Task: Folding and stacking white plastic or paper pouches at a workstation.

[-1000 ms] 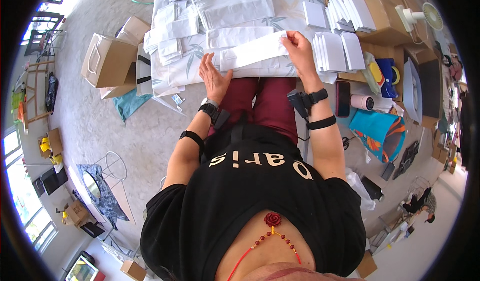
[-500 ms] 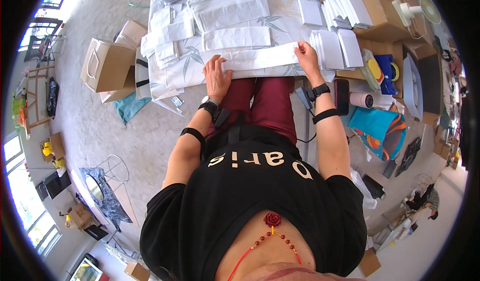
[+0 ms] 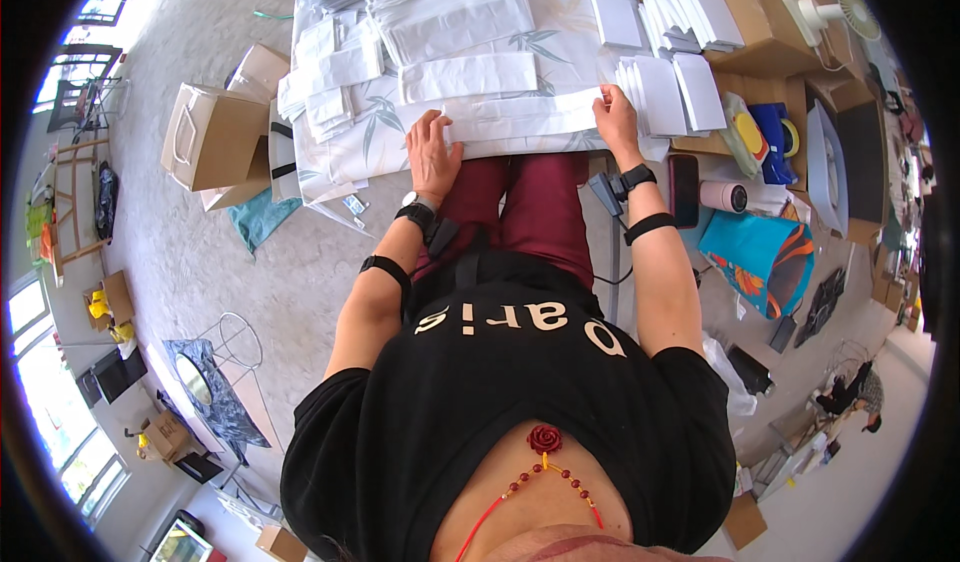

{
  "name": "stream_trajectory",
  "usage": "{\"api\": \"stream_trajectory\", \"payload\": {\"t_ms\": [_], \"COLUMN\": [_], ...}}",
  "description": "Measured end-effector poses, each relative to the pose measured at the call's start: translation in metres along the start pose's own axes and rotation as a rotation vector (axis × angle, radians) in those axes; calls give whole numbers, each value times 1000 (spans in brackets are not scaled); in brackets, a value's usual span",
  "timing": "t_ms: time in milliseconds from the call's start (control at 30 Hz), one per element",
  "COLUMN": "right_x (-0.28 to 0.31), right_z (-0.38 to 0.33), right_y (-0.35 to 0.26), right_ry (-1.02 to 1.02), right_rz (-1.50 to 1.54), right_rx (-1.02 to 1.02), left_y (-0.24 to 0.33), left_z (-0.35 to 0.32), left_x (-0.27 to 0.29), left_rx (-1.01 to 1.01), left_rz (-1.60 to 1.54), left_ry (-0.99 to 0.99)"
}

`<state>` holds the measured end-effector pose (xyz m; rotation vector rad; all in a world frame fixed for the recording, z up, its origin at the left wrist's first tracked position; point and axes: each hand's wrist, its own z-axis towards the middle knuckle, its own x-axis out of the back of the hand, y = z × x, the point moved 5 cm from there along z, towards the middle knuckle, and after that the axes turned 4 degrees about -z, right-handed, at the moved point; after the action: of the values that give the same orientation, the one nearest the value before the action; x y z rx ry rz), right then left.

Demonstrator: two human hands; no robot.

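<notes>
A long, flat white strip (image 3: 530, 114) of thin, creased material lies along the near edge of the table, in front of me. My left hand (image 3: 433, 157) rests at its left end, fingers laid down on it and thumb apart. At the other end, my right hand (image 3: 615, 122) pinches the strip between thumb and fingertips. Just beyond it lies another folded white strip (image 3: 468, 77). Farther back is a large overlapping pile of similar white pieces (image 3: 450, 27), with smaller folded ones (image 3: 335, 67) to the left.
White rectangular stacks (image 3: 655, 97) stand right of my right hand. Beyond are a cardboard box (image 3: 775, 37) and a small fan (image 3: 840, 14). A dark phone (image 3: 684, 192) and pink cylinder (image 3: 722, 196) lie at the right. Brown cartons (image 3: 215, 137) sit left of the table.
My right hand has shifted very slightly, its fingers closing more over the strip's right end. The left hand and the strip stay nearly in place.
</notes>
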<state>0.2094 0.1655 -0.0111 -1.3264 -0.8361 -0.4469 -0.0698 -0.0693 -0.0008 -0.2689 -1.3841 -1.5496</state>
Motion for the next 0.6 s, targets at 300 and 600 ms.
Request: {"api": "stream_trajectory", "payload": {"t_ms": [300, 600], "right_x": [2, -2], "right_z": [-2, -2], "right_y": [1, 16], "right_ry": [33, 75], "right_rz": [-57, -110], "right_rx": [28, 59], "left_y": [3, 6], "left_z": [1, 4], "left_x": [-3, -2], "left_rx": [-32, -38], "left_rz": [21, 28], "left_ry": [-38, -69]}}
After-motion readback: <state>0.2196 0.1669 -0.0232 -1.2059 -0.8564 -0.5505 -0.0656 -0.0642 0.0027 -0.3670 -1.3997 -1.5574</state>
